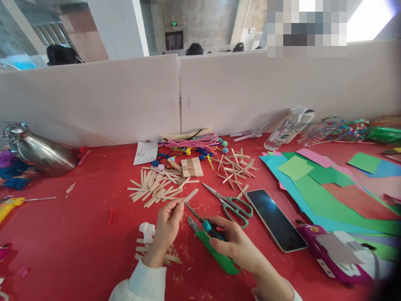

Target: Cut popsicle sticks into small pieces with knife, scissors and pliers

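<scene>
My left hand [169, 221] pinches a flat wooden craft stick [191, 195] between thumb and fingertips. In my right hand [233, 240] is a file [194, 212] with a teal and black handle, its narrow dark blade tip against or very near the stick. Beneath my right hand lies a green utility knife [216, 253]. Green-handled scissors [232, 205] rest open just beyond it. A heap of craft sticks [153, 186] lies past my left hand. Close to my left wrist are a crumpled white tissue [147, 231] and several short stick pieces [142, 248]. Wood shavings are scattered around.
A phone [275, 219] lies to the right, near coloured paper sheets [326, 188] and a purple glue gun [328, 253]. Farther back are thin sticks [236, 167], pipe cleaners [191, 142] and a water bottle [285, 129]. A metal jug [46, 152] stands tilted at left, before a white partition [94, 104].
</scene>
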Motion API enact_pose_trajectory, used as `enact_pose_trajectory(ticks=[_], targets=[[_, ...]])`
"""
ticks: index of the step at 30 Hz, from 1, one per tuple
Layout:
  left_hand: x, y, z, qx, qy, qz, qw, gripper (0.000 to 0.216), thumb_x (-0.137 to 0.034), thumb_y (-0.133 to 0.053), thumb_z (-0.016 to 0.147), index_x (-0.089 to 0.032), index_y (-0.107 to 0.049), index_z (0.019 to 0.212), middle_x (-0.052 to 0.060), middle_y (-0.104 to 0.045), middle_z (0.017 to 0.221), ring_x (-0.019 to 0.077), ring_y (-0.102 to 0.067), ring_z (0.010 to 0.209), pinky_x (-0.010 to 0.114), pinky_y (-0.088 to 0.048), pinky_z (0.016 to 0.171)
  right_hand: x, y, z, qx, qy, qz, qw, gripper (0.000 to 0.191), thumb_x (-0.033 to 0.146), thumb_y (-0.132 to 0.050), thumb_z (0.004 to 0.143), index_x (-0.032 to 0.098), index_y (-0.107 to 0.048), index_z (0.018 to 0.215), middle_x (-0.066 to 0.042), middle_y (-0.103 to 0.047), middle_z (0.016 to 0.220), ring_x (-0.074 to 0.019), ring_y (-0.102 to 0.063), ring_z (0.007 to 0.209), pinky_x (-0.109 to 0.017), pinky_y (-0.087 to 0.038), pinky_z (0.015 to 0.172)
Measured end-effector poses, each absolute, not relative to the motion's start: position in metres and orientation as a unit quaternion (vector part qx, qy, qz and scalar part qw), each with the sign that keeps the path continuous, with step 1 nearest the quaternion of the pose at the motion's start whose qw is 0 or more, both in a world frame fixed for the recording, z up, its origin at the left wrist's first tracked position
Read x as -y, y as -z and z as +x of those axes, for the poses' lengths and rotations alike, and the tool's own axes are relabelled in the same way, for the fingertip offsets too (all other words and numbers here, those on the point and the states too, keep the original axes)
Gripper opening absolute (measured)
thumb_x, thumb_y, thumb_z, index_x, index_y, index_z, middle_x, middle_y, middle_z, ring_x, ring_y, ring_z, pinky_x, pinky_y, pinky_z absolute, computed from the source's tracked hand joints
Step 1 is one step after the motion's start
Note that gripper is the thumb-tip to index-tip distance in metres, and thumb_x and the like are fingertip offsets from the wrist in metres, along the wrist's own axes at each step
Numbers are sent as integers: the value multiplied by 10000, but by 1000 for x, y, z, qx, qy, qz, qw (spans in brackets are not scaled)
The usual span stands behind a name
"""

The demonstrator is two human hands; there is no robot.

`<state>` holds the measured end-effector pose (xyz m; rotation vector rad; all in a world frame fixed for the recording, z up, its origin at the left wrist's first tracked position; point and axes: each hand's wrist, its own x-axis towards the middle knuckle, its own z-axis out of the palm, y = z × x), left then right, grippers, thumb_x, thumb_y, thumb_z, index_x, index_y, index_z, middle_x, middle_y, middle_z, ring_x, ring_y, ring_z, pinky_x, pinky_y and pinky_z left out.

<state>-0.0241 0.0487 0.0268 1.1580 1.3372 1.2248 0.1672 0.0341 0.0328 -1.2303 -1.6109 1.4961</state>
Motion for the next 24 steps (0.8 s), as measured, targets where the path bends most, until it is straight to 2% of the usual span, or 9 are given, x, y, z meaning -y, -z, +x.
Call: enact_pose_trajectory(ticks=[7, 10, 14, 17, 20, 24], targets=[[-46, -26, -26, -553, -497, 472, 473, 451, -546, -565, 781, -134, -660, 937, -56, -360, 527, 90, -274, 480, 201, -239, 439, -35, -28, 167, 601, -592, -440, 308, 422, 344, -615, 674, 102, -662, 1016, -76, -675, 860, -231, -585, 787, -323, -464, 694], [-45, -27, -25, -561, -493, 475, 465, 458, -542, -563, 777, -131, -664, 952, -50, -380, 539, 96, -287, 487, 207, -250, 447, -33, -27, 164, 601, -587, -445, 311, 365, 299, -601, 667, 114, -648, 978, -51, -643, 829, -203, -562, 769, -293, -450, 678], [-44, -33, -22, -572, -485, 487, 447, 412, -513, -558, 778, -139, -664, 915, -51, -380, 532, 107, -304, 494, 220, -270, 469, -30, -24, 156, 609, -573, -458, 300, 207, 180, -502, 654, 134, -593, 834, 36, -482, 639, -109, -418, 582, -213, -355, 518], [-43, -35, -19, -578, -479, 496, 436, 388, -505, -541, 783, -147, -655, 881, -49, -387, 531, 114, -315, 496, 226, -275, 474, -28, -22, 152, 625, -549, -471, 294, 88, 154, -473, 655, 161, -519, 729, 62, -382, 605, -88, -332, 553, -196, -298, 482], [-42, -35, -18, -579, -473, 507, 428, 377, -501, -529, 791, -155, -641, 888, -42, -416, 548, 119, -333, 498, 228, -278, 474, -27, -21, 150, 642, -514, -487, 293, 21, 168, -485, 681, 177, -486, 699, 61, -388, 609, -94, -346, 566, -197, -304, 495], [-42, -34, -21, -566, -462, 535, 425, 327, -476, -509, 821, -173, -607, 891, -36, -441, 578, 122, -360, 505, 223, -283, 477, -26, -22, 150, 663, -462, -512, 292, 31, 170, -489, 682, 185, -493, 709, 53, -425, 611, -108, -387, 563, -207, -320, 508]])
